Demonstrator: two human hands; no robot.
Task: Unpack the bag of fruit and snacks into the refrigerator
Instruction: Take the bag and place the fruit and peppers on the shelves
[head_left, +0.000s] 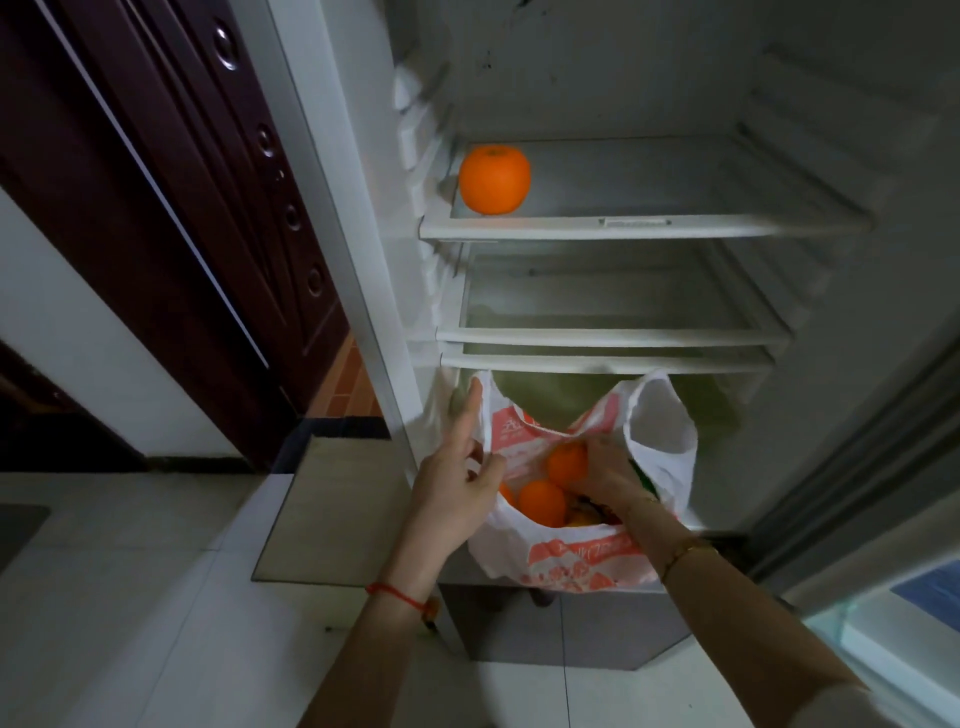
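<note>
With one round orange fruit (494, 179) already on the top glass shelf (644, 227), the right hand (605, 470) curls round another orange (566, 464) inside the white-and-red plastic bag (576, 564) (left hand (457, 480) spread beside its rim), so lifting it clear to the shelf looks next.

bag (566, 564): I see thin crinkled plastic, white with orange print
shelf (639, 227): clear glass, white plastic rim
door (171, 208): dark glossy wood
floor (156, 597): I see smooth pale tile

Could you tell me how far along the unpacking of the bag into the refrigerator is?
Early. Done: one orange sits on the top shelf. In hand: the right hand grips a second orange inside the plastic bag; the left hand hovers by its rim. Left: another orange and darker items underneath.
</note>
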